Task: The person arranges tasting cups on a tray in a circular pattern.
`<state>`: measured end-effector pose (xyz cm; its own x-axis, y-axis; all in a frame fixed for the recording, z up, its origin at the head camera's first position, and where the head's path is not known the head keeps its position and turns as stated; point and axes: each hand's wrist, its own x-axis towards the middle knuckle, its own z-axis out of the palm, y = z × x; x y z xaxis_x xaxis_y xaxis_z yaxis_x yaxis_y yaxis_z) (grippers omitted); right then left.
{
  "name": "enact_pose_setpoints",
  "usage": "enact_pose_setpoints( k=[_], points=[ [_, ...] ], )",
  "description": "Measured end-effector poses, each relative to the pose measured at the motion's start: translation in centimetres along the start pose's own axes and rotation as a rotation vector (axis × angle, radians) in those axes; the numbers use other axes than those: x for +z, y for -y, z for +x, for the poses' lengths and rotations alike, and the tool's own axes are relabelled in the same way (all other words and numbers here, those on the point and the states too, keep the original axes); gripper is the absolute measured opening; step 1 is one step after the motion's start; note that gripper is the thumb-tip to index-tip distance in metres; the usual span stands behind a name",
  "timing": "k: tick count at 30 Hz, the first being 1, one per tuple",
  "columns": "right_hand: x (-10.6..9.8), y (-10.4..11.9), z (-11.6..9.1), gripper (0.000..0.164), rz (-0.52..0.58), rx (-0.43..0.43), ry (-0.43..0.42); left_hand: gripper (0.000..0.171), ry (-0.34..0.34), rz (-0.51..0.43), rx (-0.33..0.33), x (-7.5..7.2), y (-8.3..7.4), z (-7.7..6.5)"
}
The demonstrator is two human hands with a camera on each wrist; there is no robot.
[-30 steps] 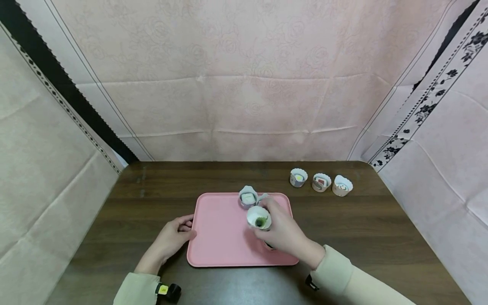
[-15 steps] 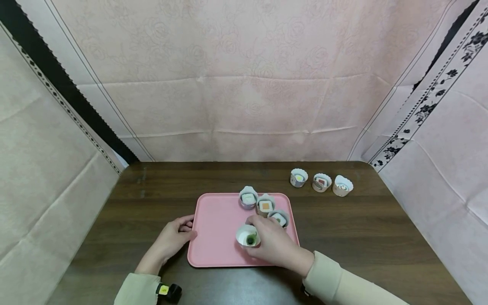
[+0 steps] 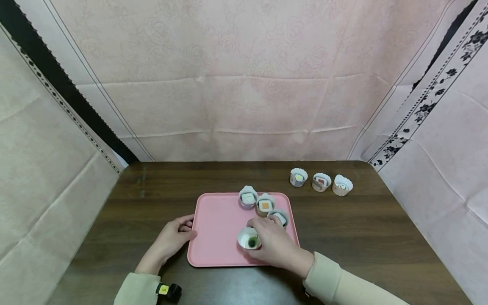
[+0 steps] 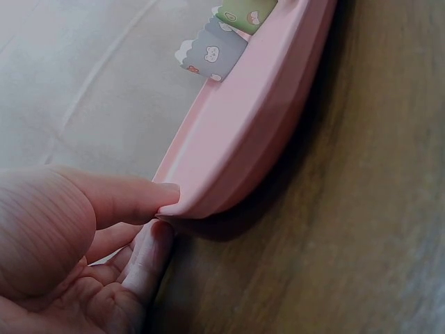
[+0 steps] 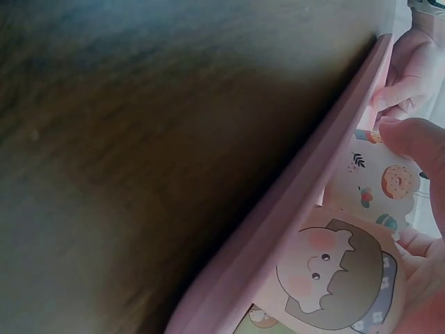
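My left hand pinches the left rim of a pink tray; in the left wrist view its thumb lies on top of the rim and fingers lie beneath. My right hand holds a white paper baking cup with a small green item inside, at the tray's front right. The right wrist view shows the thumb on this doughnut-printed cup, beside another cup printed with a cartoon face. Behind the right hand, a grey cup, a cup with an orange-and-white item and a partly hidden cup stand on the tray.
Three more paper cups stand on the brown wooden table beyond the tray: a left one, a middle one and a right one. Pale cloth hangs behind the table and along both sides.
My right hand has carried its cup toward the front left and lowered it, uncovering cups behind it. Over the last half second it shifted slightly. The left hand has stayed on the rim.
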<state>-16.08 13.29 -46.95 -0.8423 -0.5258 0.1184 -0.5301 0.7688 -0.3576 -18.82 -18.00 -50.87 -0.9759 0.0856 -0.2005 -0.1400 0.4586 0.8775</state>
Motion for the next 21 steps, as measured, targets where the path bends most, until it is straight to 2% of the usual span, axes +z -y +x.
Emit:
enact_pose_setpoints(
  k=[16, 21],
  points=[
    [0.15, -0.18, -0.08, 0.054, -0.024, 0.014, 0.022, 0.053, -0.004, 0.004, 0.000, 0.07, 0.08, 0.06],
    [0.11, -0.13, -0.16, 0.064, -0.029, 0.018, 0.033, 0.053, -0.007, 0.005, 0.002, 0.09, 0.05, 0.04]
  ],
)
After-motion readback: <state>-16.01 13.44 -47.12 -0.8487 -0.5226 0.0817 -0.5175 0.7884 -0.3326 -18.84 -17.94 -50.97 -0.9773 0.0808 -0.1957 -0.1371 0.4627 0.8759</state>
